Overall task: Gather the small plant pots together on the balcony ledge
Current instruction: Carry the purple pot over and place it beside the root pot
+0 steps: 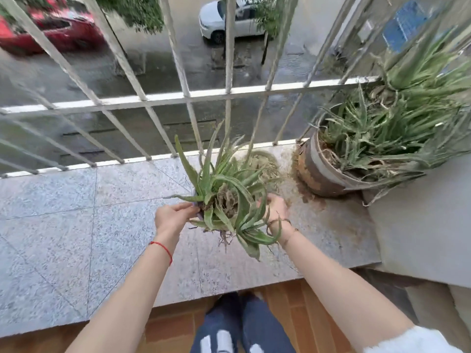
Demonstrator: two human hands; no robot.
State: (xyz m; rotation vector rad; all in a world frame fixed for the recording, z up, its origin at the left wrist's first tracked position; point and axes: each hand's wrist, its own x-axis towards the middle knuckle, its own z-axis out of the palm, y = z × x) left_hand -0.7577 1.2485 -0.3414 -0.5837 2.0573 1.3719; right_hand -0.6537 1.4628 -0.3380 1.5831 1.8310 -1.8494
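A small pot with a spiky aloe plant (224, 200) is held over the grey granite balcony ledge (76, 212). My left hand (172, 216) grips its left rim and my right hand (276, 207) grips its right side; the leaves mostly hide the pot. Roots dangle below the leaves. Just behind it stands another small round pot (265, 161) with dry soil, near the railing. A larger worn pot of aloe (321, 174) stands to the right on the ledge.
White metal railing bars (178, 96) close off the ledge's far edge, with a wet street and cars below. Spilled soil (305, 197) lies around the large pot. A grey wall (420, 212) bounds the ledge on the right. Tiled floor lies below.
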